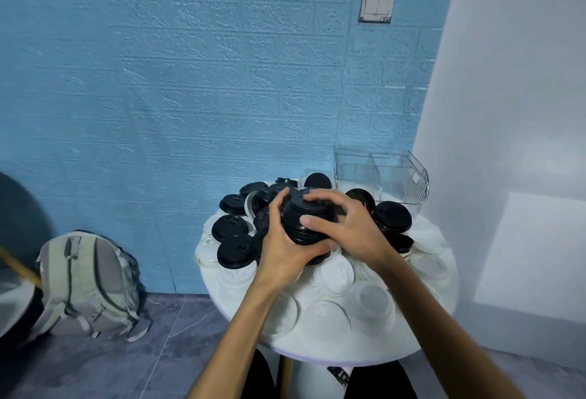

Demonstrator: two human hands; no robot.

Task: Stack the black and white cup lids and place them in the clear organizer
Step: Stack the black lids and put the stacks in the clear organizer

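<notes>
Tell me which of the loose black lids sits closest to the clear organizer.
The black lid just right of the hands, lying just in front of the clear organizer; the other loose black lids lie farther left.

Blue brick-textured wall (190, 81) ahead of me, white double light switch (377, 3) mounted high on it. Plain white wall (513, 81) on my right, pale rectangular patch (532, 256) low on it. Grey floor (111, 360). Round white table (333, 348) near the corner. Grey backpack (88, 284) on the floor against the blue wall, left. Dark round object (19, 208) at far left edge, unclear.
</notes>
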